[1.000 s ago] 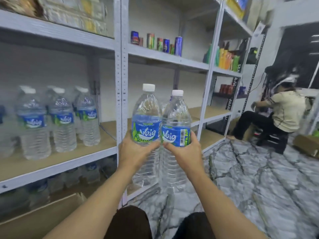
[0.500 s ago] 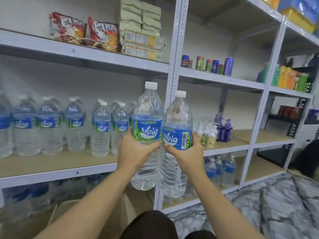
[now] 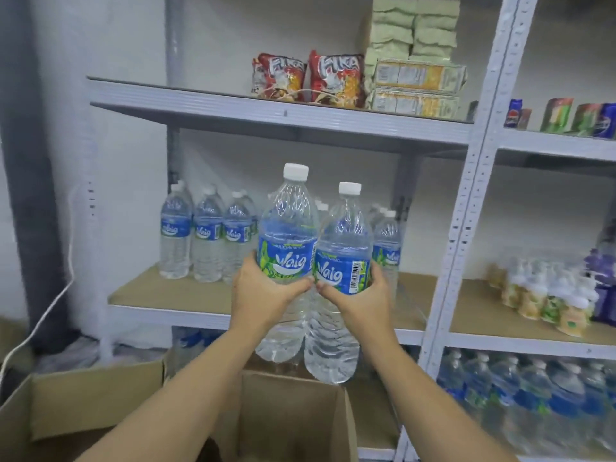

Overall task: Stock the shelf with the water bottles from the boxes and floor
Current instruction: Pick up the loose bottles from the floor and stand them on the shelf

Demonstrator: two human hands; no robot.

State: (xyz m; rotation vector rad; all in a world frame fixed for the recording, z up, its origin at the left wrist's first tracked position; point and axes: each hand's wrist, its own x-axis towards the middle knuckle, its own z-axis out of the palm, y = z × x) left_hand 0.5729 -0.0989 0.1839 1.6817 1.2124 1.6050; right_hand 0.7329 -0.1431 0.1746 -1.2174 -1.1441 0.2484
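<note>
My left hand [image 3: 263, 288] grips a large clear water bottle [image 3: 287, 228] with a blue-green label and white cap. Beside it, my right hand [image 3: 363, 295] grips a second, like bottle [image 3: 345, 235]. Both stand upright, side by side, held in the air in front of the middle shelf [image 3: 166, 295]. Several smaller water bottles [image 3: 206, 235] stand in rows at the back of that shelf, some hidden behind the held pair. More bottles [image 3: 520, 388] fill the bottom shelf on the right.
An open cardboard box [image 3: 300, 418] lies below my arms, another box [image 3: 83, 395] to its left. Snack bags [image 3: 306, 78] and stacked packets sit on the upper shelf. A white upright post [image 3: 466, 208] divides the bays; small spray bottles [image 3: 546, 295] stand on the right.
My view has swung left along the shelving, away from the seated person. Both held bottles have come closer to the middle shelf with the rows of water bottles.
</note>
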